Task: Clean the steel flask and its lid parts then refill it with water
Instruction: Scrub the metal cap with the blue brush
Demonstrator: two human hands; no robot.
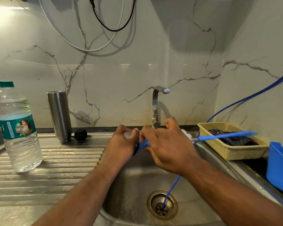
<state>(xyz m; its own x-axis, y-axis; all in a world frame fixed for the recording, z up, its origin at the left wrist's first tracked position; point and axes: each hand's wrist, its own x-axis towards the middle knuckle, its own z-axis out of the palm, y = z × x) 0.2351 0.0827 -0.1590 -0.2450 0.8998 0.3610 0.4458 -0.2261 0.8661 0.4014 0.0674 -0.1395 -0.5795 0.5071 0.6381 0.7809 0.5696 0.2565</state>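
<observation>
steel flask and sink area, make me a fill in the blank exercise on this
1. The steel flask stands ____ on the draining board, threaded mouth at the bottom.
2. The thin blue tube ends in the sink's ____.
3. The beige basket holds a dark ____.
4. The left hand and right hand grip a ____ scrubber between them.
Missing: upside down; drain; cloth; blue

On the drainboard (55, 168), the bottle (16, 128) stands left of the flask (59, 115), stopper (80, 135) right.
</observation>
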